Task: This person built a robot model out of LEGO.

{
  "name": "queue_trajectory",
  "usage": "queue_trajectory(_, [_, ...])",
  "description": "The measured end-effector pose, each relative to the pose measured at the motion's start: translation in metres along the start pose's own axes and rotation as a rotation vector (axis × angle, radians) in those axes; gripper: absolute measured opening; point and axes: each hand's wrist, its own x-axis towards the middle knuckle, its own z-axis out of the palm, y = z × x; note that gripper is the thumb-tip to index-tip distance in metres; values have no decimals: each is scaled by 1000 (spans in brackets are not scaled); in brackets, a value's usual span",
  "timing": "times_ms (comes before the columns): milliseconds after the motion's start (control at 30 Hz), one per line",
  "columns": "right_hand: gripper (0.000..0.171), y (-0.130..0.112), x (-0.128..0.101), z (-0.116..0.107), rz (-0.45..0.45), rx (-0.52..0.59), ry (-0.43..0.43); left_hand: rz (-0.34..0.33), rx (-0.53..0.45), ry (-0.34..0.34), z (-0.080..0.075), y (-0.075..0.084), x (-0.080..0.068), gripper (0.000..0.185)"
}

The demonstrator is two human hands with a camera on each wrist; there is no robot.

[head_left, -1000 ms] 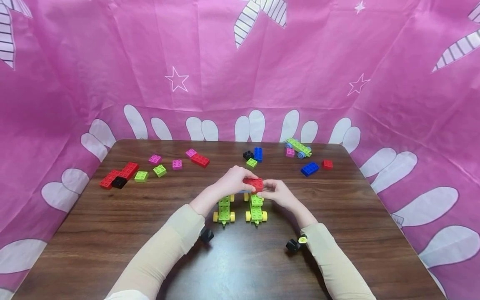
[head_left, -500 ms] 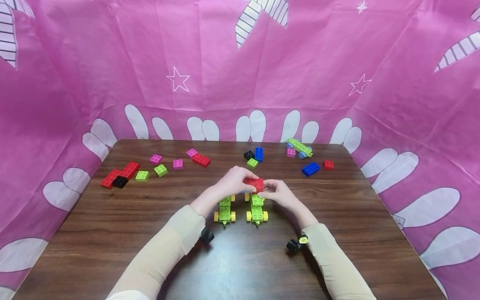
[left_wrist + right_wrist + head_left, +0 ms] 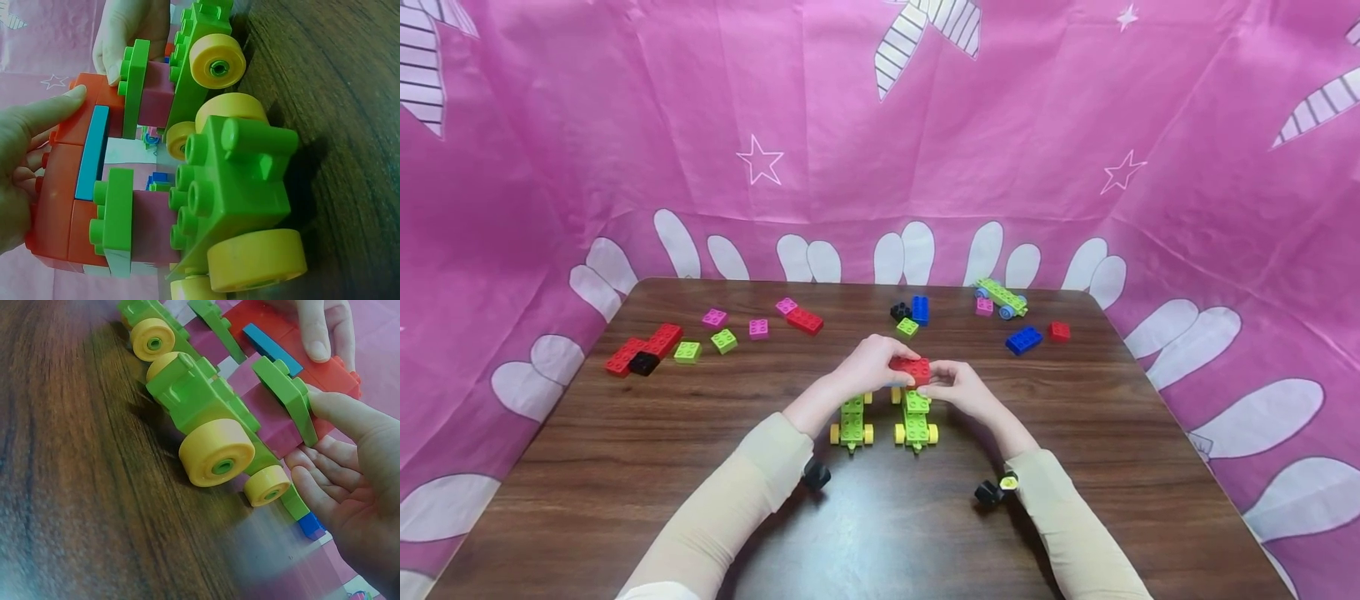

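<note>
Two green wheeled bases stand side by side on the table, a left base (image 3: 852, 428) and a right base (image 3: 916, 428), both with yellow wheels. Each carries a pink brick (image 3: 154, 222) and a thin green brick (image 3: 119, 219). Red bricks (image 3: 59, 169) bridge the two stacks, with a thin blue brick (image 3: 92, 156) under their middle. My left hand (image 3: 872, 364) grips the red bricks from above, thumb on their near side. My right hand (image 3: 961, 387) pinches the red brick at the right end, thumb beside the thin green brick (image 3: 284, 390).
Loose red bricks (image 3: 664, 340), a black brick (image 3: 643, 363) and several green and pink bricks lie at the back left. Behind my hands are a blue brick (image 3: 921, 310) and a green brick (image 3: 907, 327). Another wheeled base (image 3: 1002, 296) stands at the back right.
The hands and the joined bricks keep the same place and grip; only the head view has shifted slightly.
</note>
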Motion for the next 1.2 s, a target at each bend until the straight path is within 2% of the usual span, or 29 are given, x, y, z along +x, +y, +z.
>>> queue_trajectory(200, [34, -27, -11, 0, 21, 16, -13, 28, 23, 0, 1, 0, 0, 40])
queue_trajectory(267, [35, -28, -11, 0, 22, 15, -16, 32, 26, 0, 1, 0, 0, 39])
queue_trajectory(367, [35, -26, -11, 0, 22, 15, -19, 28, 15, 1, 1, -1, 0, 39])
queue_trajectory(700, [36, 8, 3, -2, 32, 1, -8, 11, -21, -19, 0, -1, -1, 39])
queue_trajectory(867, [37, 9, 3, -3, 12, 5, -18, 23, 2, -26, -2, -1, -1, 42])
queue_trajectory(1033, [37, 9, 3, -3, 9, -19, -26, 27, 16, -31, -3, 2, -4, 52])
queue_trajectory(1200, [40, 8, 2, -3, 1, -34, -14, 46, -8, 1, -10, 6, -10, 53])
